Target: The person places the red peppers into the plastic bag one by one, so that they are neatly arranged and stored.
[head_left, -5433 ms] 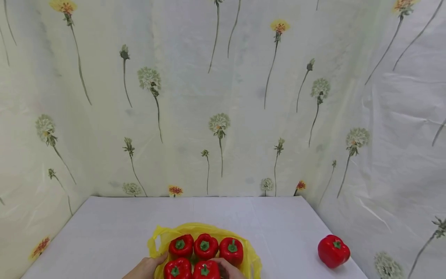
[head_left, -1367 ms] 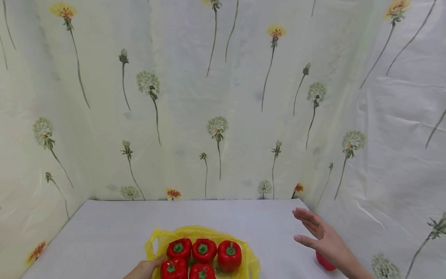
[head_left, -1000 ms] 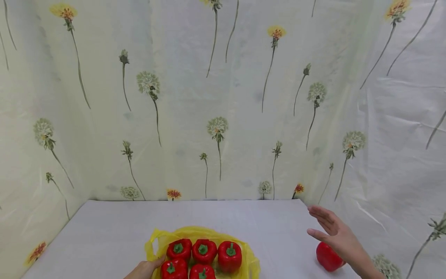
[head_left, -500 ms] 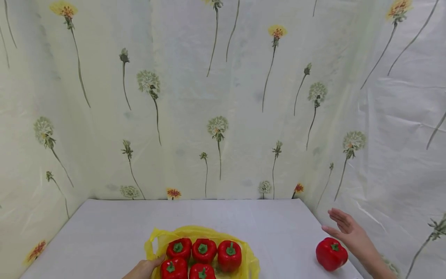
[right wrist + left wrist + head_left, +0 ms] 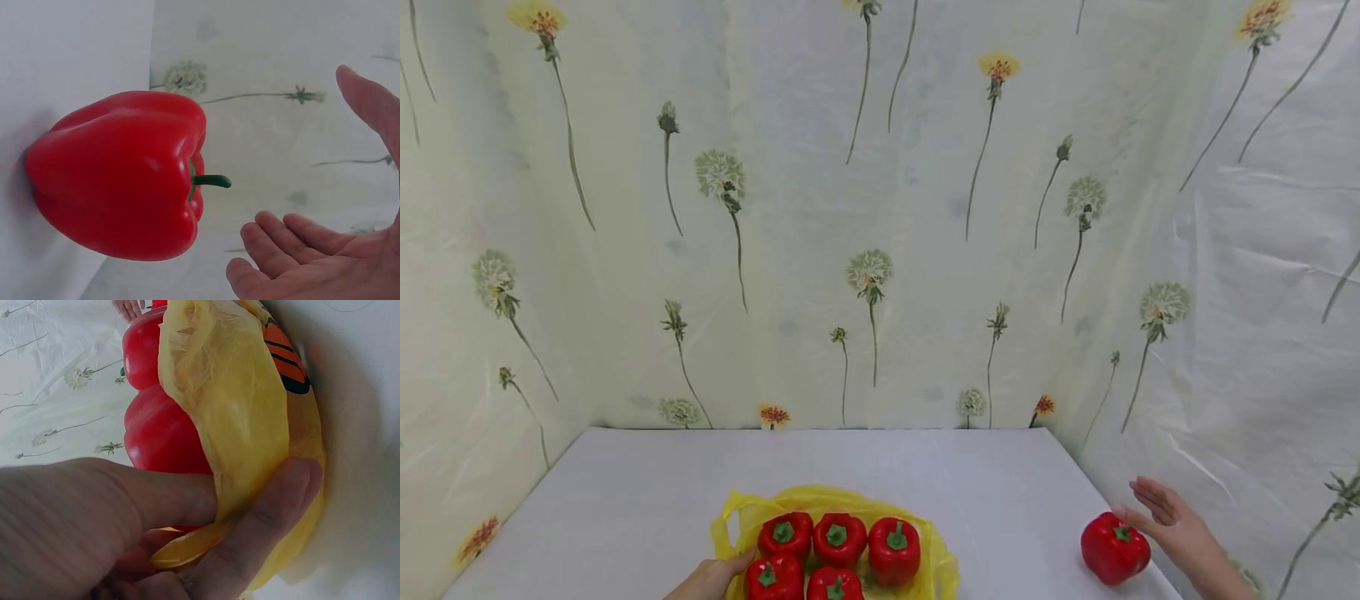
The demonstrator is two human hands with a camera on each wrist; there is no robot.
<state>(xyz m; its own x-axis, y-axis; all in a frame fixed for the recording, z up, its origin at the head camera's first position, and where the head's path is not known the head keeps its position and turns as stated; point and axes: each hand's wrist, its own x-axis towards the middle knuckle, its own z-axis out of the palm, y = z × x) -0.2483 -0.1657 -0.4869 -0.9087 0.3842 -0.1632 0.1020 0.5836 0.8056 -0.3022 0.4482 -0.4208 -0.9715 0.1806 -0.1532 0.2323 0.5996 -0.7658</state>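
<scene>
A yellow plastic bag [image 5: 816, 495] stands open at the front of the table, holding several red bell peppers [image 5: 895, 565] with green stems. At its left side my left hand [image 5: 709, 578] pinches the edge; in the left wrist view, the thumb goes inside the bag [image 5: 244, 419] and a finger presses from outside. One lone red bell pepper [image 5: 1112, 552] lies at the right of the table. Right beside and over it is my right hand [image 5: 1176, 529], thumb and fingers spread. The right wrist view shows a gap between the fingers and this pepper's green stem [image 5: 212, 181].
The white table [image 5: 647, 492] has its right edge close beside the lone pepper. Behind and at both sides hangs a pale curtain [image 5: 797, 208] printed with dandelions.
My right hand has left the peppers in the bag, moved right past the lone pepper, and come down close to it. My left hand stays on the bag's edge.
</scene>
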